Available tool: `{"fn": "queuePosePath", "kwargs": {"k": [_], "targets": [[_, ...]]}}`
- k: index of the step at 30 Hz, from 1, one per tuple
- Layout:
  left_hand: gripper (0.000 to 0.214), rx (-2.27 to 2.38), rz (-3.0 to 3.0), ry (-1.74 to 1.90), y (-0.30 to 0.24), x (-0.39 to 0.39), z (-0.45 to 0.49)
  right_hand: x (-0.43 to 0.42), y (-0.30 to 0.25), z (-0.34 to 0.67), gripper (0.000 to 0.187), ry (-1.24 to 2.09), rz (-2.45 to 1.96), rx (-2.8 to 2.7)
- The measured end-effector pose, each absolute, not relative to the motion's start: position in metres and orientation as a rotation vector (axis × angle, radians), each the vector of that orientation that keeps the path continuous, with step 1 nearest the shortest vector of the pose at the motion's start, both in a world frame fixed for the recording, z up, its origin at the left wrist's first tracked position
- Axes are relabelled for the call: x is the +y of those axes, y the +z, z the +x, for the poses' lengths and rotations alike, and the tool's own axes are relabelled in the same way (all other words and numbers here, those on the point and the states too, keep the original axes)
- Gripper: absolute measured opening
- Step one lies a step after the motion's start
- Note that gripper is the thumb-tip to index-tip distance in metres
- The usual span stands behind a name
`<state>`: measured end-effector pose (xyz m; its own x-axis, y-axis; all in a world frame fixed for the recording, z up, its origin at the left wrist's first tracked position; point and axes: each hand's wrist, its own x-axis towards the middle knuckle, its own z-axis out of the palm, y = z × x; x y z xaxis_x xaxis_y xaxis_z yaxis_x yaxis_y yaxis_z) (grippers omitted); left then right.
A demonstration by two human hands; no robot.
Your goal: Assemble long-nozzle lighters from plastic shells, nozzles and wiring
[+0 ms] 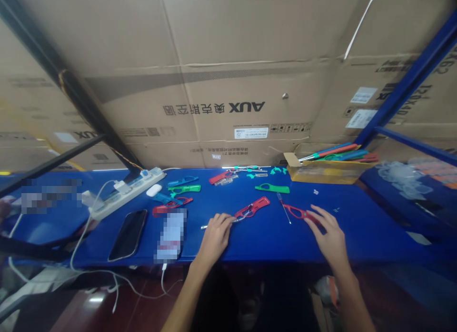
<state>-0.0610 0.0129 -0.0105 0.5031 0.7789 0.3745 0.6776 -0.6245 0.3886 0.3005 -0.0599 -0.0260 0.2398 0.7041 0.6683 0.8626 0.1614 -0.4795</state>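
My left hand [216, 232] is closed on a thin metal rod [204, 227], its fingers pinched together above the blue table. A pale wire runs from that hand over a flat red plastic casing [262, 205], which has a looped opening like a long-nosed lighter's shell. Between thumb and fingers, my right hand [324, 227] grips a second red casing [294, 211] by one end. Just left of it lies a small screwdriver [285, 212] with a clear handle. Behind are a green casing [274, 188] and small turquoise parts [276, 170].
A yellowish open box [324, 172] holds several coloured casings at the back right. To the left are a phone [128, 234], a second device [171, 237] on a cable, a power strip [124, 191] and more casings [183, 189]. Large cardboard [214, 84] stands behind, between rack posts.
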Motion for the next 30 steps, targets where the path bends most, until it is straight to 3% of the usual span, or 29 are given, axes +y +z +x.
{"fn": "queuePosePath", "kwargs": {"k": [5,9,13,17,30], "targets": [[0.021,1.207,2.554,0.748,-0.002,0.01,-0.056,-0.03,-0.014,0.258,0.029,0.023,-1.466,-1.736],[0.029,1.115,2.51,0.738,0.003,0.007,-0.058,0.011,-0.006,0.222,0.038,0.354,-1.306,-2.096],[0.035,1.04,2.414,0.803,0.002,0.006,-0.062,0.042,0.003,0.207,0.033,0.528,-1.178,-2.29],[0.031,1.087,2.284,0.924,0.003,0.01,-0.06,0.054,0.011,0.205,0.024,0.602,-1.089,-2.238],[0.022,1.37,2.234,1.027,-0.003,0.023,-0.039,0.037,0.018,0.201,0.022,0.854,-1.214,-1.783]]}}
